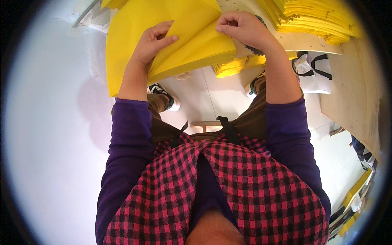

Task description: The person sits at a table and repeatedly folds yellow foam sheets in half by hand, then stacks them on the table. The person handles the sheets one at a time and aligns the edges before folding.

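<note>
A large yellow cloth-like sheet (134, 53) spreads before me, with a crease running across it between my hands. My left hand (152, 44) rests on its left part, thumb and fingers apart. At the sheet's right side, my right hand (241, 30) has thumb and forefinger pinched together on the yellow material. Partly hidden behind the right wrist is a dark thing with a toothed edge (255, 50); its kind cannot be made out.
Stacked yellow sheets (318, 18) lie at the far right on a wooden tabletop (310, 42). Below it are more yellow pieces (230, 68). A white bag with black handles (320, 81) stands beside a wooden panel (351, 94). Part of a wooden stool (206, 123) shows beneath me.
</note>
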Available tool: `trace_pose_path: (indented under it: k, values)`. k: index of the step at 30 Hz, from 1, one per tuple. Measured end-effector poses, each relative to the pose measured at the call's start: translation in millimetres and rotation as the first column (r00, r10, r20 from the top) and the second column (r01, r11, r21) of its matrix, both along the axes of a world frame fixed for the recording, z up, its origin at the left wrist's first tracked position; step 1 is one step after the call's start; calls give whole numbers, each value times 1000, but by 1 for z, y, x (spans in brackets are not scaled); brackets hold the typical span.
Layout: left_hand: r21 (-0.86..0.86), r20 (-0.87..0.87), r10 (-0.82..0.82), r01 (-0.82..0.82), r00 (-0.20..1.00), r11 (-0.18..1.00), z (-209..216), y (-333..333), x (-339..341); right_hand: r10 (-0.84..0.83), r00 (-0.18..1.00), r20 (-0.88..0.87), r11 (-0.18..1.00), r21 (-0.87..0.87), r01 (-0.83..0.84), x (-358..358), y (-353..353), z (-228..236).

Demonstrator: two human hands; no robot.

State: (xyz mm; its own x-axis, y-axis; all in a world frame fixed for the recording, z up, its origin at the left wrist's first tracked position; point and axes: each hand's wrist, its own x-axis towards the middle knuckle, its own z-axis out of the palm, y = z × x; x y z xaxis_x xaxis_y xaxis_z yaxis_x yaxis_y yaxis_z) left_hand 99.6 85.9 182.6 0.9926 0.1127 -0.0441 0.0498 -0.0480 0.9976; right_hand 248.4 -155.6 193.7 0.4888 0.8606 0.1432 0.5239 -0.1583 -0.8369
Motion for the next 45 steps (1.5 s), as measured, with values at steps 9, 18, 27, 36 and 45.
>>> trace_pose_path:
  k: [9, 18, 27, 36, 45]
  values:
    - [103, 154, -151, 136, 976, 985, -8, 13, 5, -296, 949, -105, 950, -132, 282, -10, 19, 13]
    - [80, 72, -65, 59, 995, 995, 2, 1, 0, -306, 806, -506, 888, 153, 433, -20, 23, 5]
    - [50, 40, -24, 22, 999, 998, 0, 1, 0, 173, 983, 57, 980, -113, -166, 1, -19, 2]
    - [97, 52, -57, 52, 997, 994, 0, 4, 1, 41, 996, -85, 994, -101, -49, 3, -9, -2]
    - [75, 49, -61, 58, 997, 995, 0, 4, 0, 22, 997, -74, 999, 34, -19, 3, -5, -4]
